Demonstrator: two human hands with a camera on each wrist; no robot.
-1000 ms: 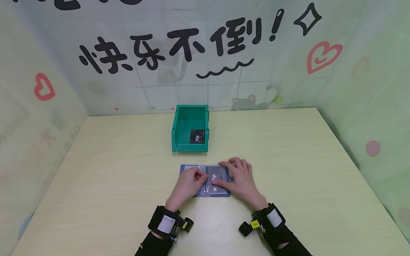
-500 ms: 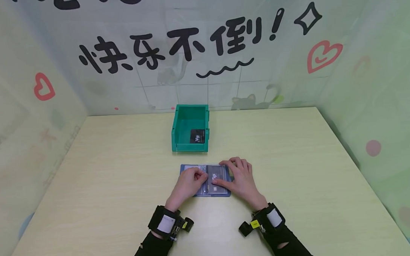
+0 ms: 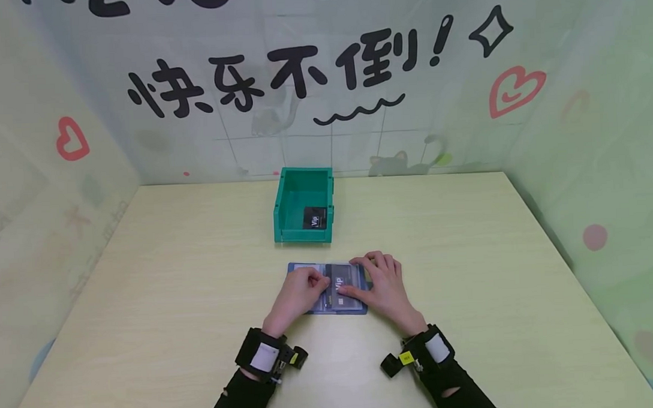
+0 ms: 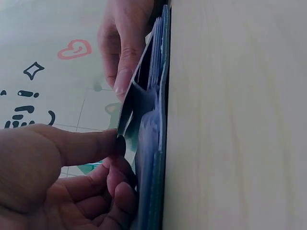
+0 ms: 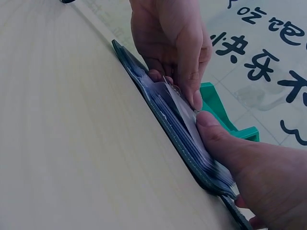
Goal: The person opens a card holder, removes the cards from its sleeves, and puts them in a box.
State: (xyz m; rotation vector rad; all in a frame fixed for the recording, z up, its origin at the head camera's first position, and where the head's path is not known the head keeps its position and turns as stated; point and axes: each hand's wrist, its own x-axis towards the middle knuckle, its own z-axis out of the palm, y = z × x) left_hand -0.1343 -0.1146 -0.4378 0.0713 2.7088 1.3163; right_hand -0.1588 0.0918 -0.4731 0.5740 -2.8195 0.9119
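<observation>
A blue card holder (image 3: 338, 312) lies opened flat on the table, with clear sleeves inside. Over its right half sits a dark grey card (image 3: 336, 271) marked "Vip", in or on the top sleeve. My left hand (image 3: 299, 291) pinches the card's left edge between thumb and forefinger, lifting it off the stacked sleeves (image 5: 184, 129) in the right wrist view. With its thumb on the card's face, my right hand (image 3: 382, 286) holds the holder's right side, the forefinger at the top edge. The left hand covers part of the holder's left half.
Behind the holder stands a green plastic bin (image 3: 303, 235), a black "Vip" card (image 3: 314, 218) inside against its front right. A printed cloth backdrop (image 3: 195, 154) rises at the table's back edge and along both sides. Both wrists wear black straps with small cameras.
The grey card has slid slightly left, and its "Vip" print shows more fully beside the right thumb. Both hands keep nearly the same place. The bin stays put.
</observation>
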